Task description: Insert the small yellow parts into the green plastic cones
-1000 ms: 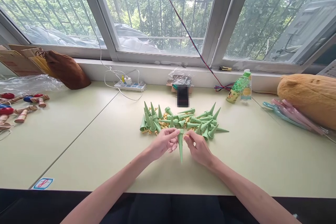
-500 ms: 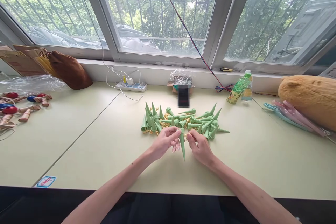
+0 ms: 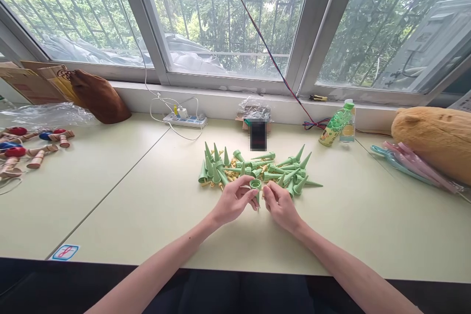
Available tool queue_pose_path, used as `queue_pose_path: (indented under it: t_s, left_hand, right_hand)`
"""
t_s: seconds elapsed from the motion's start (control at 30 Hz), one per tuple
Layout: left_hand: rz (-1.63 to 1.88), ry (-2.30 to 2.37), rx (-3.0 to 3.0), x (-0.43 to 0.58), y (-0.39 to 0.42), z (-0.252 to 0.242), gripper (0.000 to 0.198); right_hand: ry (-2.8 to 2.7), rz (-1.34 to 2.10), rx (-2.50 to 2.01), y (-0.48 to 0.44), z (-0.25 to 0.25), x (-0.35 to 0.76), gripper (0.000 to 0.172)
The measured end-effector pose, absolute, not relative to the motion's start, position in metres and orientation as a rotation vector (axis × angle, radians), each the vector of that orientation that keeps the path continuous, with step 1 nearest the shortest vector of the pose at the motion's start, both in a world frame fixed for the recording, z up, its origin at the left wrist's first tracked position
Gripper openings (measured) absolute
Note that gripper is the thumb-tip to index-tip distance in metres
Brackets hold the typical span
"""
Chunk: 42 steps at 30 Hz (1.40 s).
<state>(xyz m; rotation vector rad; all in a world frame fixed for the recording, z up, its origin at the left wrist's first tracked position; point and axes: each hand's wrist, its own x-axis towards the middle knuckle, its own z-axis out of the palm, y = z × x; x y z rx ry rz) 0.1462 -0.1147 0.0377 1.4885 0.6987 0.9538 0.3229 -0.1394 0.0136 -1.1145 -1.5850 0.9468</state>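
- Left hand [image 3: 232, 200], centre frame just below the pile: gripping one green spike [image 3: 255, 185] between thumb and fingers.
- That spike sits right of the left hand, collar up, round opening facing me; tip points down, partly behind the fingers.
- Right hand [image 3: 281, 207], just right of the spike: fingers pinched closed on a small yellow part [image 3: 263, 194], mostly hidden, so can't make out its shape. Can't tell if it touches the spike.
- Pile of green spikes [image 3: 295, 177] mid-frame, just beyond both hands. Some upright on their collars, others lying on their sides.
- Loose yellow pieces [image 3: 212, 184] mixed in, clearest at the pile's left end.
- All on a pale table [image 3: 128, 216]; both forearms come in from the bottom edge.
- Behind the pile: a dark pixelated block [image 3: 258, 136], contents unreadable.
- Right of frame: green-capped bottle [image 3: 331, 130], tan plush [image 3: 436, 132] at the edge.
- Left of centre, by the sill: white power strip [image 3: 195, 121]. Far left: wooden toys [image 3: 36, 159] with red and blue balls.
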Motion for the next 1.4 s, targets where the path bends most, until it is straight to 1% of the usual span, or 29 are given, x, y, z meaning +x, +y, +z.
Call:
queue_pose_path:
  t_s: [0.17,0.3,0.53,0.87,1.07,1.23,1.4]
  left_hand:
    - [1.056,0.714,1.701,0.146,-0.116,0.033,0.026]
    - [1.072,0.704,1.716,0.147,-0.117,0.032,0.023]
    - [1.025,0.624,1.479,0.151,-0.118,0.036,0.026]
    - [0.939,0.662,1.225,0.150,-0.115,0.042,0.033]
    - [0.812,0.591,1.000,0.148,-0.109,0.037,0.034]
    - [0.743,0.549,0.888,0.148,-0.109,0.041,0.037]
    - [0.735,0.557,0.870,0.147,-0.109,0.043,0.032]
  right_hand:
    - [-1.503,1.056,-1.045,-0.140,0.011,0.322,0.036]
    - [-1.485,1.067,-1.016,-0.141,0.012,0.321,0.036]
    - [-1.490,1.015,-1.007,-0.141,0.012,0.319,0.037]
    - [-1.554,0.989,-1.013,-0.140,0.010,0.322,0.034]
    - [-1.634,0.881,-1.022,-0.142,0.014,0.321,0.031]
    - [-1.663,0.755,-0.991,-0.142,0.017,0.321,0.033]
    - [-1.647,0.701,-0.947,-0.142,0.021,0.320,0.032]
